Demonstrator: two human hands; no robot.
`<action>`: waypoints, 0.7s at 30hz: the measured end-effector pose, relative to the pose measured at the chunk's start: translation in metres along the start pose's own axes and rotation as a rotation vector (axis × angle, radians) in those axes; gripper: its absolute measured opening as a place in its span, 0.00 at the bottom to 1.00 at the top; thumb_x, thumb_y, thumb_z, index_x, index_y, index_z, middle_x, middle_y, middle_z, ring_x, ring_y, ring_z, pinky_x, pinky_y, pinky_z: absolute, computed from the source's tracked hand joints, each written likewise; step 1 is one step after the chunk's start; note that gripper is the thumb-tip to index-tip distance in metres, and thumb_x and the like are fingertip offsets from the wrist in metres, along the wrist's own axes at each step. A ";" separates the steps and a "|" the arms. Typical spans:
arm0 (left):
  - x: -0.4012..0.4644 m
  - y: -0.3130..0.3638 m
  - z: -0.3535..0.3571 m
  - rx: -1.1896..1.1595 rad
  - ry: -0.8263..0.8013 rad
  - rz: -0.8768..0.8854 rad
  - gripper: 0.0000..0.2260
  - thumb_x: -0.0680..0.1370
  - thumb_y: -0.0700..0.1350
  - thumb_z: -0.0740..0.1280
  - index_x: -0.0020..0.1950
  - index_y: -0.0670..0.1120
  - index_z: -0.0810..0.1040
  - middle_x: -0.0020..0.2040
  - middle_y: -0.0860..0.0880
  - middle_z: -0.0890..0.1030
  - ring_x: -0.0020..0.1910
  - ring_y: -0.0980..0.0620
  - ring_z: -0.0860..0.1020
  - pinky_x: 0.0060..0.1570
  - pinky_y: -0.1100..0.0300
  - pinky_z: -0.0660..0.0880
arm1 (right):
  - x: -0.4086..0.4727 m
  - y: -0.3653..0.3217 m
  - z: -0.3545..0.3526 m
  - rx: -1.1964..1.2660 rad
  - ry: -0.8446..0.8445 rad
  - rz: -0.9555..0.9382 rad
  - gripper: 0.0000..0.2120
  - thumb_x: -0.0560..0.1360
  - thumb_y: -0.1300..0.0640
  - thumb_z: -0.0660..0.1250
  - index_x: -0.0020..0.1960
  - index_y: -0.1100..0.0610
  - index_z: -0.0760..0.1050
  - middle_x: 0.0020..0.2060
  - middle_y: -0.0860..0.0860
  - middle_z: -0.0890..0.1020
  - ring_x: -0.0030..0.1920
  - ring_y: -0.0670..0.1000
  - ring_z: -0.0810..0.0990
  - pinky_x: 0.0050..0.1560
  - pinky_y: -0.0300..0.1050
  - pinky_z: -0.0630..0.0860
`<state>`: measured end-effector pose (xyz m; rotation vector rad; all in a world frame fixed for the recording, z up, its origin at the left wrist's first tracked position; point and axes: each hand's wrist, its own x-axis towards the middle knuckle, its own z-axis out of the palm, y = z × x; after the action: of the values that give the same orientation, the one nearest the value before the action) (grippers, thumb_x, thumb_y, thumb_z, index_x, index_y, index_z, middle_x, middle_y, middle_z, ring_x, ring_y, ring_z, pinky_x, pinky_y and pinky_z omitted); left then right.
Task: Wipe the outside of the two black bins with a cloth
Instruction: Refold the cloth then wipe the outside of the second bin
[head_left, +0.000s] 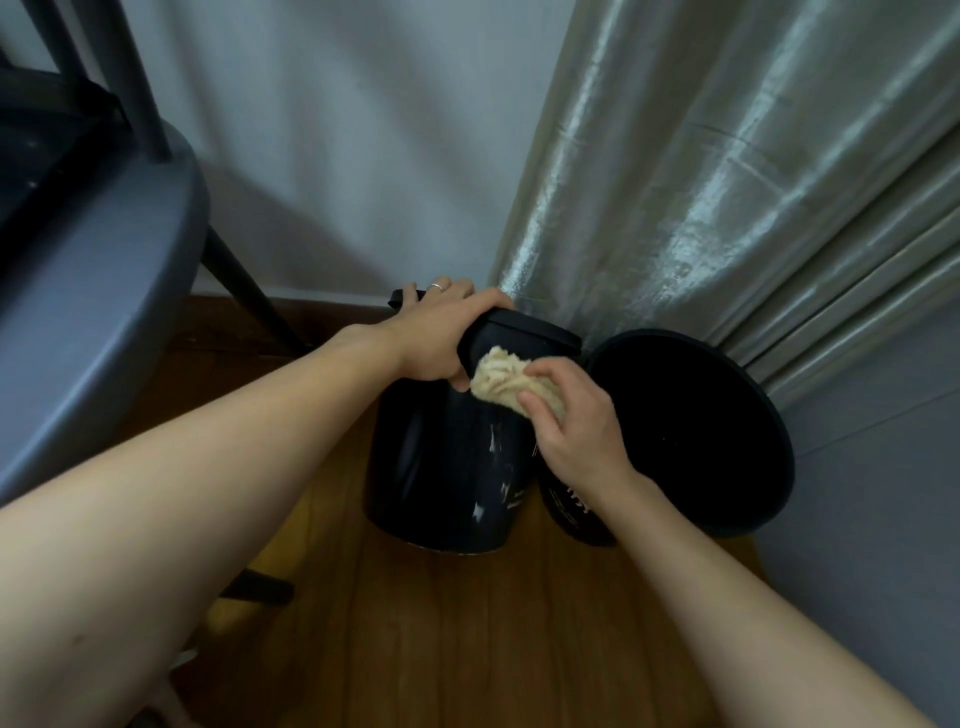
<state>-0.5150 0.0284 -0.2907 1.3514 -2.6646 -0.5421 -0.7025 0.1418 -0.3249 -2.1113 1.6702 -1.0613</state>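
- Black plastic, item one: lidded bin (441, 467), standing on the wooden floor (467, 623) at centre frame, tipped slightly toward me; pale smears show on its near wall. I count this as the bin in hand.
- Black plastic, item two: open bin (727, 493), at 3 o'clock from the first and just beside it, mouth tilted toward the camera, interior dark. I cannot tell whether the two walls touch.
- Cream terry cloth (506, 382), bunched, pressed against the upper wall of the lidded bin just under the lid's edge.
- My left hand (441, 338): fingers curled over the lid (524, 330) from 10 o'clock, gripping it and steadying the bin; a ring shows on one finger.
- My right hand (571, 421): fingers and thumb clenched round the cloth, coming in from 5 o'clock.
- Deciding relation: the unwiped wall runs from the cloth down toward 6 o'clock, along the bin's upright long axis; the right hand sits at the top of that run and is the nearer hand to it. My judgement: the next stroke goes downward, while the left hand holds the bin against the push.
- Progress, as I judge it: first bin partly done, smears remaining; second bin not yet addressed.
- Surroundings: grey curtain (727, 182) at 1 o'clock, white wall (337, 156) at 12, grey chair (93, 286) at 9.
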 end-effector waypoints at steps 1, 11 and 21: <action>0.000 0.000 0.000 -0.009 0.000 0.004 0.41 0.62 0.47 0.79 0.68 0.61 0.61 0.55 0.52 0.67 0.63 0.45 0.64 0.64 0.38 0.58 | 0.007 -0.001 0.001 -0.007 0.022 -0.015 0.09 0.76 0.58 0.67 0.55 0.58 0.76 0.50 0.47 0.78 0.50 0.45 0.76 0.51 0.31 0.70; 0.000 0.005 0.001 0.022 -0.029 0.006 0.44 0.61 0.48 0.80 0.70 0.61 0.59 0.55 0.54 0.65 0.65 0.46 0.63 0.66 0.37 0.55 | 0.011 0.012 0.026 -0.365 0.245 0.053 0.15 0.77 0.46 0.62 0.58 0.48 0.81 0.50 0.54 0.77 0.48 0.57 0.75 0.46 0.53 0.72; -0.002 0.004 0.001 0.005 -0.029 0.029 0.43 0.61 0.48 0.80 0.69 0.61 0.60 0.54 0.55 0.64 0.63 0.46 0.63 0.66 0.36 0.56 | 0.018 -0.002 0.039 -0.163 0.235 0.046 0.15 0.78 0.50 0.61 0.56 0.56 0.82 0.45 0.54 0.77 0.46 0.56 0.74 0.44 0.54 0.76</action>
<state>-0.5176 0.0326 -0.2899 1.3145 -2.7057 -0.5568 -0.6731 0.1167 -0.3445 -2.1009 1.9644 -1.2387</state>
